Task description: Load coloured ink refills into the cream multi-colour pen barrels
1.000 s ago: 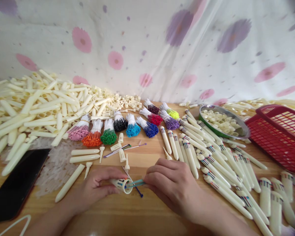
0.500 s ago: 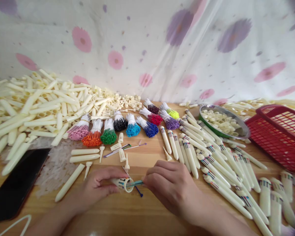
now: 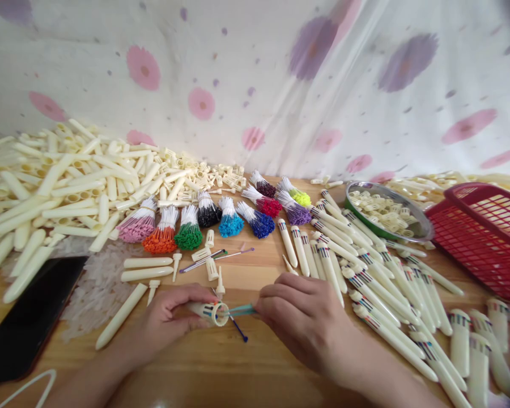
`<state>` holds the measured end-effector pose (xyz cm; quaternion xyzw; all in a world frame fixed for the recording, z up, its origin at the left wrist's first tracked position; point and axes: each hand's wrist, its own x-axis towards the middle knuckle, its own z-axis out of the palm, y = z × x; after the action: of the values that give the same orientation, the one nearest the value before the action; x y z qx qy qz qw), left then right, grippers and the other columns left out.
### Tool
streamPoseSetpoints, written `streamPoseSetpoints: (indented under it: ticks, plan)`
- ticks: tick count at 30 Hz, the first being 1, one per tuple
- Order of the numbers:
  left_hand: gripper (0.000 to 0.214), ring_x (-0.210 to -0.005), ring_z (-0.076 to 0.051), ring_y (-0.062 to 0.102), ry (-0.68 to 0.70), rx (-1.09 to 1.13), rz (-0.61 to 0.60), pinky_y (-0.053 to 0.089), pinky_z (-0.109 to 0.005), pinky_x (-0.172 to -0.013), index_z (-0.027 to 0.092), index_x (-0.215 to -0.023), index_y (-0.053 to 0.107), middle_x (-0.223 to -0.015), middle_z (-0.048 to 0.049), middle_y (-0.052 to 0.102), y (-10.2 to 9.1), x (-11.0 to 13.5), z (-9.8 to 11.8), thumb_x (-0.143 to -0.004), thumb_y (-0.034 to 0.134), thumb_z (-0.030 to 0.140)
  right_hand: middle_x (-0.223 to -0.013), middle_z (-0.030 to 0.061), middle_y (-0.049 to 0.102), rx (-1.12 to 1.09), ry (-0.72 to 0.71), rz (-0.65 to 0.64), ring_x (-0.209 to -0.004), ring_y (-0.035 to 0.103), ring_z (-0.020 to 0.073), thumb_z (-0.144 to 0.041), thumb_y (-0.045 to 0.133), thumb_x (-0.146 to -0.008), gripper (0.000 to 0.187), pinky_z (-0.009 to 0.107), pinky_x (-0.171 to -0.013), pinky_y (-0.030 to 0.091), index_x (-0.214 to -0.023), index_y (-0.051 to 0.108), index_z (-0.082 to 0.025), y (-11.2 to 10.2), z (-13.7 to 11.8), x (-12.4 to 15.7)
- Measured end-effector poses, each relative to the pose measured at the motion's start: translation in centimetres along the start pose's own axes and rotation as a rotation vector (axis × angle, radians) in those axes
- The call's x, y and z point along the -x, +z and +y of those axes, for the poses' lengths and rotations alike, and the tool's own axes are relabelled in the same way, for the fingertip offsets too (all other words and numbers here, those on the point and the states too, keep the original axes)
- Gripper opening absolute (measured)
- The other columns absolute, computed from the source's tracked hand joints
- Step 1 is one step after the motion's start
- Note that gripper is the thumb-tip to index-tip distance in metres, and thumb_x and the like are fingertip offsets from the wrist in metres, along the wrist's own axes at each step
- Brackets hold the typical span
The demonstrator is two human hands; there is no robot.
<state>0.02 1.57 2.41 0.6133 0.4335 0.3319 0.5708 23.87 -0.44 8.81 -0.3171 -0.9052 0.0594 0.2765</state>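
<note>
My left hand (image 3: 181, 317) is closed around a cream slotted pen top (image 3: 215, 313), its round open end facing right and small coloured pieces showing in its slots. In my right hand (image 3: 304, 326) are teal tweezers (image 3: 240, 310), pinched, their tips at the mouth of the pen top. Whether the tips grip anything is too small to tell. Just beneath, a dark blue refill (image 3: 238, 330) lies on the table. Beyond my hands are loose slotted tops (image 3: 212, 269), a few refills (image 3: 202, 260) and a pointed cream plug (image 3: 220, 283).
Coloured refill bundles (image 3: 188, 229) stand mid-table. Cream barrels (image 3: 68, 187) are heaped at left, above a black phone (image 3: 29, 317). Multicolour pens (image 3: 382, 283) cover the right side, near a metal bowl (image 3: 425, 229) of slotted parts and a red basket (image 3: 484, 243).
My right hand has moved slightly right and up, drawing the tweezers partway back from the mouth of the pen top. The left hand stays nearly in place.
</note>
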Motion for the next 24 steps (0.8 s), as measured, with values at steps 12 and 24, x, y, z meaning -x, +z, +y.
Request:
streamPoseSetpoints:
  ticks: [12, 24]
  plan:
    - [0.02, -0.083, -0.022, 0.066, -0.002, 0.014, -0.027, 0.051, -0.03, -0.078, 0.025, -0.082, 0.074, -0.086, -0.0024, 0.074, -0.03, 0.12, -0.26, -0.063, 0.073, 0.02, -0.067, 0.0029, 0.058, -0.012, 0.016, -0.034, -0.062, 0.05, 0.0124, -0.01, 0.037, -0.091, 0.023, 0.024, -0.057, 0.04, -0.08, 0.056, -0.014, 0.27, -0.32, -0.07]
    - [0.024, -0.086, -0.021, 0.066, -0.008, 0.041, -0.025, 0.052, -0.027, -0.077, 0.028, -0.083, 0.075, -0.089, -0.0007, 0.075, -0.09, 0.0, -0.46, -0.062, 0.074, 0.018, -0.067, 0.0031, 0.059, -0.027, 0.016, -0.04, -0.062, 0.048, 0.0124, -0.011, 0.037, -0.092, 0.024, 0.024, -0.056, 0.038, -0.08, 0.058, -0.012, 0.38, -0.31, -0.12]
